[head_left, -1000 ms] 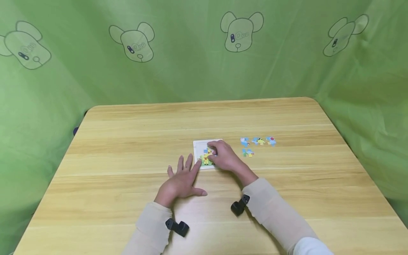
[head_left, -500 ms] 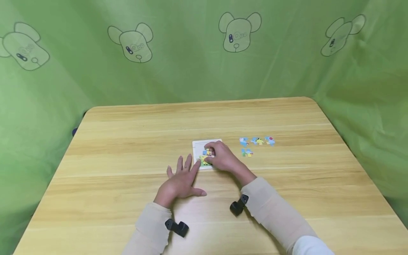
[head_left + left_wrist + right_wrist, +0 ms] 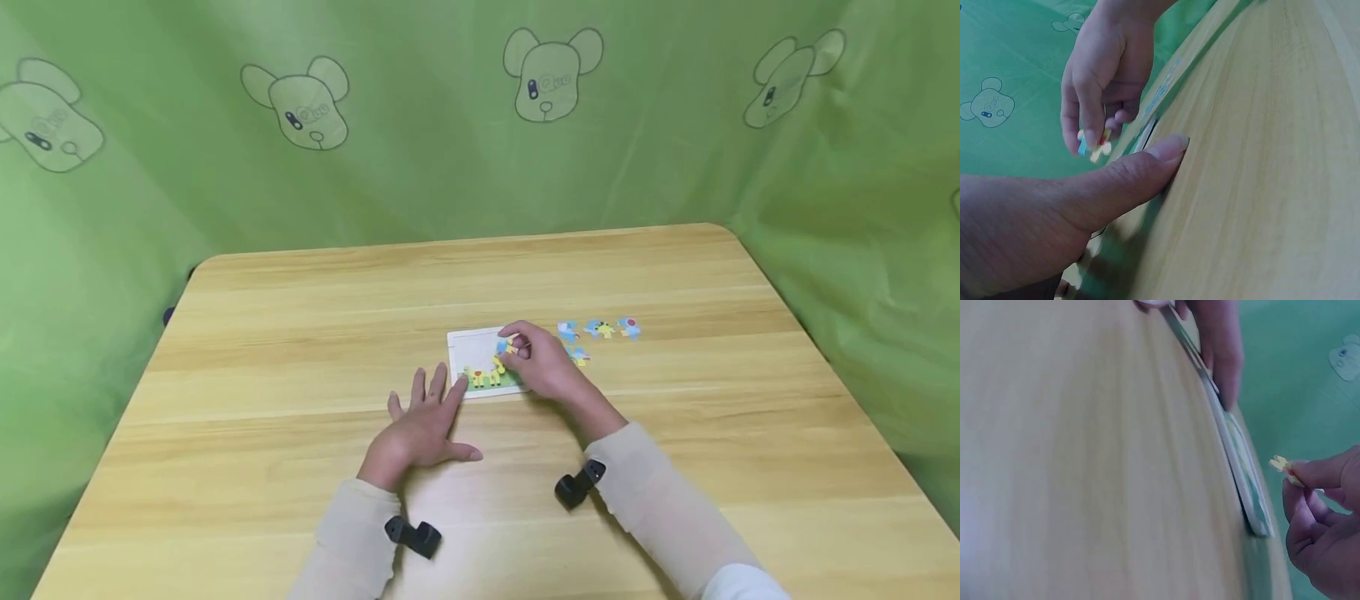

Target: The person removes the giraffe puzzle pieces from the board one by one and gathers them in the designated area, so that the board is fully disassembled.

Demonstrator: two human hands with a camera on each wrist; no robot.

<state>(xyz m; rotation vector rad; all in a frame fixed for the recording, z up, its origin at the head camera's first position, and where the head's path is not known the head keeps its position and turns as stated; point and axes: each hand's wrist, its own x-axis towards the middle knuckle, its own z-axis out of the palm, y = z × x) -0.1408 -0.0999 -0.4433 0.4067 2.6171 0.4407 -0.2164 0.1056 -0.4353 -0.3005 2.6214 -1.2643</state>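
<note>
A white puzzle frame (image 3: pixel 472 343) lies on the table, its bottom row filled with green and yellow pieces showing animal legs. Over its right part my right hand (image 3: pixel 551 367) pinches a blue and yellow puzzle piece (image 3: pixel 505 346) between thumb and fingers; the right wrist view shows this puzzle piece (image 3: pixel 1282 464) lifted clear of the frame. My left hand (image 3: pixel 420 429) lies spread on the table, one fingertip on the frame's lower left corner. In the left wrist view the left thumb (image 3: pixel 1147 165) stretches across the foreground.
Several loose puzzle pieces (image 3: pixel 602 328) lie on the wooden table (image 3: pixel 300 350) to the right of the frame, one partly behind the right hand. A green curtain (image 3: pixel 420 167) with bear outlines surrounds the table's back and sides.
My right hand has lifted the pinched puzzle piece off the frame's middle and moved it up and right, uncovering the bottom row. The left hand has stayed in place.
</note>
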